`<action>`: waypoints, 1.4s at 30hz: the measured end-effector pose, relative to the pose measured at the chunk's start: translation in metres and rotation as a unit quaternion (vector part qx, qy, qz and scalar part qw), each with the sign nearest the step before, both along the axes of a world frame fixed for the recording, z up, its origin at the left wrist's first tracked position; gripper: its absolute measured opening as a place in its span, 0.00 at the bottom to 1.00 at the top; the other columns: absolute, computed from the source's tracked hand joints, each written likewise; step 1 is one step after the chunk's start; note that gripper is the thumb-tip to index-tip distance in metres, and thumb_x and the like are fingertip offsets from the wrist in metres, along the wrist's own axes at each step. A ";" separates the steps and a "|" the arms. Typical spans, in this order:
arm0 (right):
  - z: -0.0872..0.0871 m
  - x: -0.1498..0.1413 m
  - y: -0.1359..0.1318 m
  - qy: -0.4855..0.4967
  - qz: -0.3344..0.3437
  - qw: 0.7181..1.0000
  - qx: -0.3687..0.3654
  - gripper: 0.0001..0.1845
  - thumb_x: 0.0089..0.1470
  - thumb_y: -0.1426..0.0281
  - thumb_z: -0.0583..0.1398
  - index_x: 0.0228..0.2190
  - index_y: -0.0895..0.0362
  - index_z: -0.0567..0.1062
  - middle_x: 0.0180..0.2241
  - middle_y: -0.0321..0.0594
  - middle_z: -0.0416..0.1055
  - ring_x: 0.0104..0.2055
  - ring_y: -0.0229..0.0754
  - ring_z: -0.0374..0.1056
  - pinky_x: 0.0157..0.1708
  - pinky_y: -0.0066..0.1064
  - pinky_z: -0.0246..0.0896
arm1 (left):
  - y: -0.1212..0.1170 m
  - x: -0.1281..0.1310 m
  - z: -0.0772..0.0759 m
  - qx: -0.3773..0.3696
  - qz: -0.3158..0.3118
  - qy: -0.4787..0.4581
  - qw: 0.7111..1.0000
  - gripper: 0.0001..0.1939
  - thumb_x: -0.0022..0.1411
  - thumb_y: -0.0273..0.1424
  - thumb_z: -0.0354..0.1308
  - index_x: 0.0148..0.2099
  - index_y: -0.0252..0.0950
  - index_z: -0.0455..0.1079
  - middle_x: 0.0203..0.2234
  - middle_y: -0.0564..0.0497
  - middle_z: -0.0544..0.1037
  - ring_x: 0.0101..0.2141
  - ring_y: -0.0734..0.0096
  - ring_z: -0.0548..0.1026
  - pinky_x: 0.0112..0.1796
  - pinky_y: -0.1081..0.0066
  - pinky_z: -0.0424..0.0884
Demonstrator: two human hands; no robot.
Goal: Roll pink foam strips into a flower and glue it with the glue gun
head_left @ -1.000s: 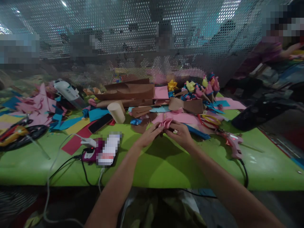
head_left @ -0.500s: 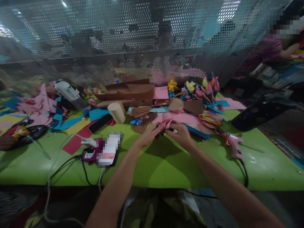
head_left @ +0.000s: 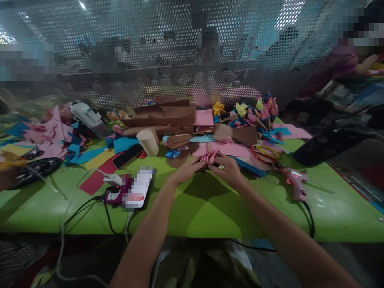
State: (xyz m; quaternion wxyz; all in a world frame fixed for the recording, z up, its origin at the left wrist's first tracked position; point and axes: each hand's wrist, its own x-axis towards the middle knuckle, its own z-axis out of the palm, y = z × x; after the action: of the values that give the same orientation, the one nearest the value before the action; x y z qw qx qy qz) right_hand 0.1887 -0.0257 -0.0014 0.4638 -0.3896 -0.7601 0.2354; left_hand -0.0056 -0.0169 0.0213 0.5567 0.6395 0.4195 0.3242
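Left hand [head_left: 189,169] and right hand [head_left: 229,169] pinch layered pink paper [head_left: 210,157] between them; likely light, flexible and easily creased, it seems best held gently by its edges.

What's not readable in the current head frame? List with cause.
- Head view: underside of the folded pink paper, hidden by the left hand and right hand.
- Head view: screen content of the lit phone, pixelated.
- Head view: most of a co-worker's hand, cut off by the left edge.
- Head view: far end of the pink glue gun's cord, lost past the table's front edge.
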 end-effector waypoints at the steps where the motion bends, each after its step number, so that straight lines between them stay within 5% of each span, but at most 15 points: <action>1: 0.000 0.000 0.000 -0.002 -0.002 1.000 0.003 0.08 0.56 0.69 0.60 0.29 0.54 0.80 0.34 0.42 0.75 0.38 0.45 0.72 0.38 0.35 0.69 | 0.000 0.000 0.002 0.008 -0.009 0.001 1.000 0.26 0.59 0.45 0.61 0.56 0.40 0.73 0.59 0.47 0.73 0.61 0.56 0.66 0.65 0.58 0.52; 16: 0.005 -0.002 0.000 -0.029 0.011 0.998 0.049 0.09 0.56 0.70 0.59 0.28 0.54 0.79 0.34 0.42 0.75 0.36 0.43 0.72 0.35 0.33 0.67 | -0.002 0.002 0.010 0.043 -0.032 0.017 0.998 0.19 0.59 0.35 0.56 0.51 0.37 0.76 0.50 0.47 0.79 0.53 0.58 0.71 0.59 0.61 0.60; 30: 0.004 -0.002 -0.001 -0.057 0.006 0.996 0.068 0.09 0.56 0.73 0.59 0.27 0.56 0.78 0.33 0.42 0.75 0.34 0.42 0.71 0.34 0.31 0.66 | -0.004 0.005 0.009 0.111 -0.025 0.170 0.979 0.22 0.62 0.35 0.50 0.56 0.35 0.70 0.52 0.44 0.77 0.51 0.56 0.73 0.57 0.59 0.64; 42: 0.000 -0.003 0.000 -0.053 0.020 0.995 0.081 0.10 0.56 0.74 0.58 0.32 0.55 0.81 0.36 0.44 0.77 0.36 0.43 0.73 0.35 0.32 0.69 | -0.004 0.008 0.006 0.148 -0.007 0.242 0.959 0.19 0.60 0.32 0.48 0.50 0.33 0.73 0.44 0.42 0.80 0.44 0.56 0.75 0.50 0.59 0.69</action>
State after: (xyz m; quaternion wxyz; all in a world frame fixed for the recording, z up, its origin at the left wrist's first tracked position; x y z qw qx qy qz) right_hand 0.1859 -0.0257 -0.0014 0.4483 -0.3477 -0.8075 0.1614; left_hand 0.0020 -0.0210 0.0269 0.3397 0.7773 0.4843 0.2141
